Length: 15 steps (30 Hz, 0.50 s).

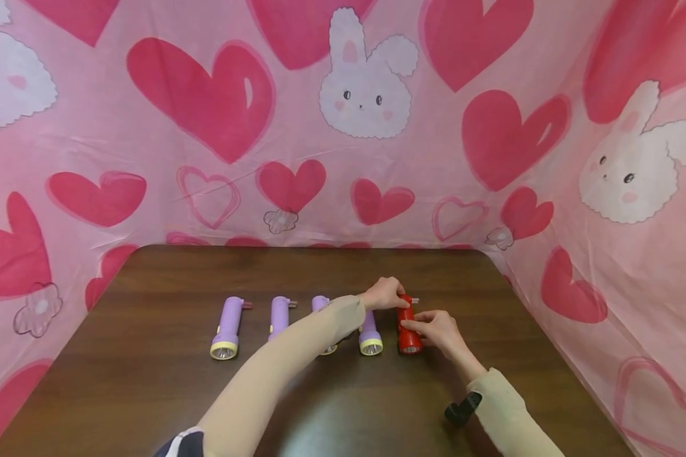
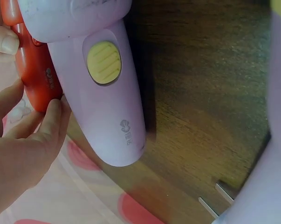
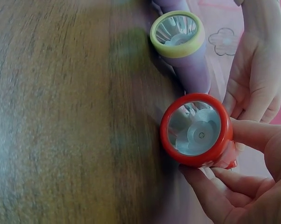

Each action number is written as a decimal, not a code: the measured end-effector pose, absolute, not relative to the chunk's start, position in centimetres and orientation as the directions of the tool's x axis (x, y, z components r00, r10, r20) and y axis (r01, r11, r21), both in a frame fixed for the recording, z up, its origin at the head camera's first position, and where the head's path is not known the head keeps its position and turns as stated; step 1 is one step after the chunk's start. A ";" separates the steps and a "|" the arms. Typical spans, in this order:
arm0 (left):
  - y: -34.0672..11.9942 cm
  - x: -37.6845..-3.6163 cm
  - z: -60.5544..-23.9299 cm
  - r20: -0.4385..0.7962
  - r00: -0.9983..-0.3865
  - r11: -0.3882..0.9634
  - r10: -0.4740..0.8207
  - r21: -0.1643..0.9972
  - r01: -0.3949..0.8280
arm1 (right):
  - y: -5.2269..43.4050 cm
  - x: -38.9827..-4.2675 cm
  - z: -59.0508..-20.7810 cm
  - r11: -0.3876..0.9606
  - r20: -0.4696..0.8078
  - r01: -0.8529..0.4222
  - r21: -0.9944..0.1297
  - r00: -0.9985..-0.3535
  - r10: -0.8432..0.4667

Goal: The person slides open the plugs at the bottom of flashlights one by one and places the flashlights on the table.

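Note:
A red flashlight (image 1: 408,331) lies on the table at the right end of a row, its lens facing me and metal prongs sticking out at its far end. My left hand (image 1: 384,294) reaches across and pinches its far end between thumb and fingers, as the left wrist view shows on the red body (image 2: 35,70). With thumb and fingers, my right hand (image 1: 443,331) holds the flashlight near its lens end. The right wrist view shows the red-rimmed lens (image 3: 198,130) beside my right hand (image 3: 257,172). Just left lies a purple flashlight (image 1: 370,333) with a yellow rim.
More purple flashlights stretch leftward in the row, the leftmost flashlight (image 1: 228,324) standing apart. My left forearm (image 1: 286,355) hides parts of the middle ones. The brown wooden table (image 1: 148,393) meets a pink heart-patterned cloth (image 1: 377,158) behind and at the sides.

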<state>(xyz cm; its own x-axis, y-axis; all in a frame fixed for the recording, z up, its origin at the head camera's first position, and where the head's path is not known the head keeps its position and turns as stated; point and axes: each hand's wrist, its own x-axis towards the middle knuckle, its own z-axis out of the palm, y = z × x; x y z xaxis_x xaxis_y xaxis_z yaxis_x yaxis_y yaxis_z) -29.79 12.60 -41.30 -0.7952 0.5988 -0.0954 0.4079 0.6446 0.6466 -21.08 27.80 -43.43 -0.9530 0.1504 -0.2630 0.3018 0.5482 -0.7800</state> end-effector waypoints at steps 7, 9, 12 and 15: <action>12.7 -29.7 -41.2 -0.106 -0.794 0.650 0.599 0.644 0.404 | 28.0 -21.2 -43.5 0.543 -0.266 0.299 -0.785 -0.954 0.141; 12.7 -29.8 -41.2 -0.106 -0.795 0.652 0.597 0.641 0.405 | 28.0 -21.2 -43.5 0.543 -0.266 0.299 -0.785 -0.954 0.140; 12.8 -29.9 -41.4 -0.108 -0.800 0.659 0.590 0.637 0.400 | 28.0 -21.3 -43.5 0.544 -0.272 0.302 -0.783 -0.952 0.138; 12.9 -29.9 -41.5 -0.116 -0.806 0.668 0.581 0.634 0.391 | 28.1 -21.3 -43.5 0.544 -0.277 0.308 -0.780 -0.950 0.142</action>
